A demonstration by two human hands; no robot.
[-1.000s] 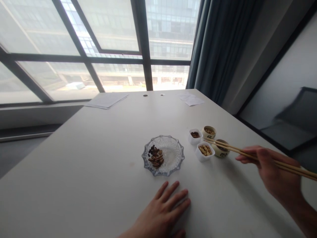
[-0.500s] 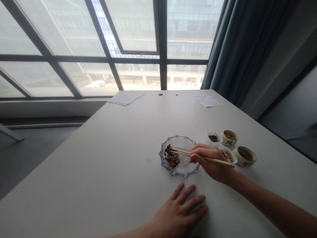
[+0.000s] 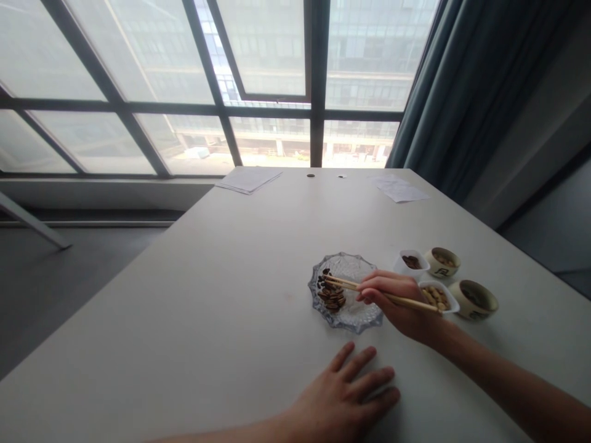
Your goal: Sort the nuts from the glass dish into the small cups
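Observation:
My right hand (image 3: 399,301) is closed around a pair of wooden chopsticks (image 3: 344,282). Their tips reach over the left part of a scalloped glass plate (image 3: 355,266), at a small cluster of dark pieces (image 3: 324,277). Just below these on the plate lies a heap of brown, striped, elongated pieces (image 3: 333,300), like pecans. Whether the tips pinch a piece is too small to tell. My left hand (image 3: 348,394) lies flat on the table in front of the plate, fingers spread, holding nothing.
Right of the plate stand a white bowl of dark brown pieces (image 3: 410,263), a white bowl of tan nuts (image 3: 436,298), and two cream cups, one farther (image 3: 443,263) and one nearer (image 3: 474,300). Papers (image 3: 249,180) and another sheet (image 3: 401,188) lie at the table's far end.
The whole view has shifted, so everything appears farther right. My right hand has drawn slightly left relative to the plate and bowls; the chopstick tips stay at the dark pieces. My left hand rests as before.

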